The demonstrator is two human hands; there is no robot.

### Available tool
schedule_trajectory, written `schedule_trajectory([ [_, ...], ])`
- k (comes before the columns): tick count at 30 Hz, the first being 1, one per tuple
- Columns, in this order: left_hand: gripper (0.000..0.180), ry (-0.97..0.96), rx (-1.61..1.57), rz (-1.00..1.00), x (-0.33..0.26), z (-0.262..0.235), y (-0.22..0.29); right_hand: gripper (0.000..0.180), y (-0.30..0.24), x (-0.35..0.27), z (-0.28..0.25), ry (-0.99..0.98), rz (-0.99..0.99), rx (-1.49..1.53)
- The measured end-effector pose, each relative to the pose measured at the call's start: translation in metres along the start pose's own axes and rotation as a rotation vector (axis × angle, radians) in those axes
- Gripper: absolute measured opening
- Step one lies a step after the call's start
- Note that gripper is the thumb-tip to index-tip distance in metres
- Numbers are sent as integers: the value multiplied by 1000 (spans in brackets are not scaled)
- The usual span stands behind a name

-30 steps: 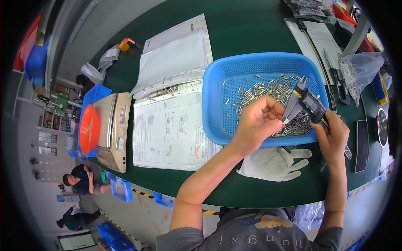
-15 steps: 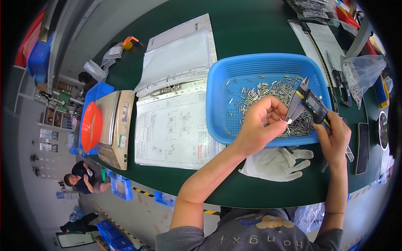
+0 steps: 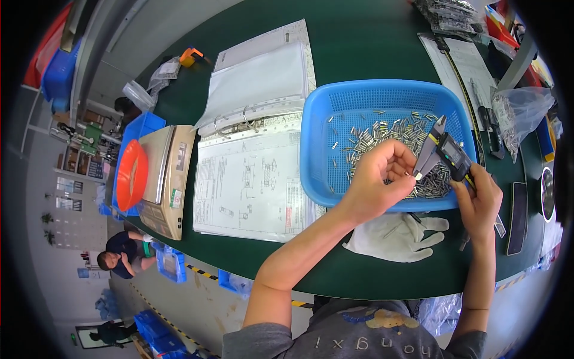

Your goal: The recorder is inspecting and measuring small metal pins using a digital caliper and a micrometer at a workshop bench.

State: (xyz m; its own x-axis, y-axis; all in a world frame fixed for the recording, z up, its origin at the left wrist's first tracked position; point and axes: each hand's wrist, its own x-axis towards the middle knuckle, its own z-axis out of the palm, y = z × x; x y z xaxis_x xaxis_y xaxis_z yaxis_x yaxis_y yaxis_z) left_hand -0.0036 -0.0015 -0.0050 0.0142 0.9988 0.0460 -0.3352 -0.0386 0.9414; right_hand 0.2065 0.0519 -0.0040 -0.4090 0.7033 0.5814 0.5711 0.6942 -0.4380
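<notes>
The right hand (image 3: 478, 197) is gripping the caliper (image 3: 451, 154); the left hand (image 3: 385, 179) is pinching a metal piece (image 3: 418, 176). The piece is probably feeling light, slippery; likely wanting an end pinch.

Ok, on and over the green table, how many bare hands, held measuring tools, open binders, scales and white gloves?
Bare hands (left hand, right hand): 2
Held caliper: 1
Open binder: 1
Scale: 1
White glove: 1
Total: 6

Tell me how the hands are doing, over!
Right hand: holding caliper. Left hand: pinching tiny silver piece at its tip. Metal pins: in blue basket below. Nothing visibly blocking.
</notes>
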Motion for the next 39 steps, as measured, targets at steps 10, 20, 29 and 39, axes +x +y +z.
schedule_trajectory([
  [10,20,-23,38,0,-1,-1,1,31,0,0,0,-5,3,5],
  [20,21,-43,67,18,0,-4,0,31,-1,1,1,-5,5,14],
  [29,22,-42,67,20,-1,-4,2,32,-2,2,2,15,-21,2],
  [39,27,-15,14,16,-3,-2,-1,32,-1,-3,6,103,89,43],
])
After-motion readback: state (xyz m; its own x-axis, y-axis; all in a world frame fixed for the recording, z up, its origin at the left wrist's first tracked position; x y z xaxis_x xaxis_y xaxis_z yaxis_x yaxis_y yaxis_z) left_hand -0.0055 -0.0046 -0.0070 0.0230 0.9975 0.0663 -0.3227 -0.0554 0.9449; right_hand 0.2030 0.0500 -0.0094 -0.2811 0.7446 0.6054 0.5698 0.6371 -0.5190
